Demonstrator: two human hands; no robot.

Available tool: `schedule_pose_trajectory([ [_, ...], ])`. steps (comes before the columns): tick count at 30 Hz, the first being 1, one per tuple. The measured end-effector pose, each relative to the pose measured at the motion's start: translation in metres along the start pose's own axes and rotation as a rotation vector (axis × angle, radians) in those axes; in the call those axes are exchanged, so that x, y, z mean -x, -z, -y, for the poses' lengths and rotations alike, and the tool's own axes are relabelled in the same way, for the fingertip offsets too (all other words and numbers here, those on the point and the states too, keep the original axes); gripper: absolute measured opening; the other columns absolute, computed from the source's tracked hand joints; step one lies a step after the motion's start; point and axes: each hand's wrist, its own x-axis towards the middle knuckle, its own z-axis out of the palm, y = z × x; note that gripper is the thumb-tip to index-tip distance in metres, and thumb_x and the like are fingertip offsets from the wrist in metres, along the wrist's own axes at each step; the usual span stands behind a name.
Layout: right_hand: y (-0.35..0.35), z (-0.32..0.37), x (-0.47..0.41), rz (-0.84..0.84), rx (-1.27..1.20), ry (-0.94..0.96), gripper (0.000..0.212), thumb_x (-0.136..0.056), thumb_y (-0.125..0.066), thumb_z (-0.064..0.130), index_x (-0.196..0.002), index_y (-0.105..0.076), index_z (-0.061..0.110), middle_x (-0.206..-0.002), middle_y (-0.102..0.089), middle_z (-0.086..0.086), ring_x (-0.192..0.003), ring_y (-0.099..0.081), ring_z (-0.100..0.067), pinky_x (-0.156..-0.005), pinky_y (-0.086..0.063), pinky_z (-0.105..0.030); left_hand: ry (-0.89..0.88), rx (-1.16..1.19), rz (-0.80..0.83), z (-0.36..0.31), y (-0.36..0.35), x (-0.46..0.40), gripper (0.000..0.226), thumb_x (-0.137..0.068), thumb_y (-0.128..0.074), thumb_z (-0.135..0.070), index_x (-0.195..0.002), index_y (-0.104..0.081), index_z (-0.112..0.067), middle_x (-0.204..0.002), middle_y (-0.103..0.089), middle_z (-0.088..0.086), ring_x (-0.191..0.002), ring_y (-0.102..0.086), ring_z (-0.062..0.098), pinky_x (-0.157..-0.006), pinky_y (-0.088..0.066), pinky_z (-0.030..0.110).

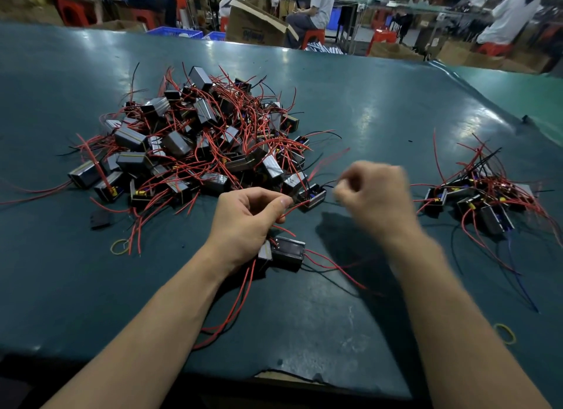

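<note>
My left hand (246,216) pinches a red wire (292,209) between thumb and fingers; the wire leads to a small black box module (312,196) lifted just above the table. Under that hand, another black module (286,251) lies on the table, and its red wires trail toward me. My right hand (376,195) is blurred, with its fingers curled close to the lifted module; whether it holds a wire is not clear. A big heap of the same modules with red and black wires (195,140) lies behind my left hand.
A smaller heap of modules (481,198) lies at the right. Yellow rubber bands lie at the left (119,246) and near right (505,332). The green table (365,110) has a torn front edge (286,375). People sit at benches with boxes beyond.
</note>
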Motion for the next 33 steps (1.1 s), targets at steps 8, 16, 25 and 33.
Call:
schedule_pose_trajectory([
  [8,-0.002,0.018,0.008,0.2,-0.477,0.199,0.013,-0.084,-0.073,0.008,-0.093,-0.074,0.017,-0.078,-0.069,0.01,-0.068,-0.061,-0.009,-0.064,-0.043,-0.01,0.0,0.038,0.018,0.001,-0.002,-0.001,0.007,-0.087,-0.069,-0.013,-0.083,-0.075,-0.014,-0.059,-0.067,-0.003,-0.056,-0.06,0.005,-0.056,-0.05,0.02],
  [16,-0.001,0.016,0.009,0.25,-0.436,0.253,0.009,-0.083,-0.076,0.009,-0.091,-0.077,0.013,-0.078,-0.073,-0.002,-0.069,-0.063,-0.015,-0.064,-0.049,-0.017,-0.033,0.041,0.058,0.001,-0.002,-0.002,0.009,-0.087,-0.068,-0.011,-0.083,-0.075,-0.015,-0.058,-0.066,-0.005,-0.049,-0.056,0.0,-0.052,-0.042,0.011],
  [25,0.0,0.019,0.012,0.242,-0.406,0.318,0.007,-0.085,-0.07,0.003,-0.089,-0.075,0.006,-0.072,-0.069,0.002,-0.057,-0.065,-0.011,-0.058,-0.05,-0.019,-0.065,-0.019,0.088,0.0,-0.002,-0.003,0.013,-0.088,-0.067,-0.005,-0.083,-0.074,-0.014,-0.062,-0.068,-0.002,-0.06,-0.062,0.004,-0.065,-0.049,0.016],
  [33,0.001,0.01,0.006,0.11,-0.358,0.101,0.007,-0.081,-0.067,0.007,-0.076,-0.065,0.012,-0.065,-0.066,-0.002,-0.057,-0.065,-0.021,-0.053,-0.051,-0.032,-0.037,-0.034,0.062,0.004,-0.003,-0.003,0.009,-0.087,-0.07,-0.011,-0.081,-0.075,-0.016,-0.058,-0.067,-0.005,-0.055,-0.059,0.004,-0.057,-0.05,0.022],
])
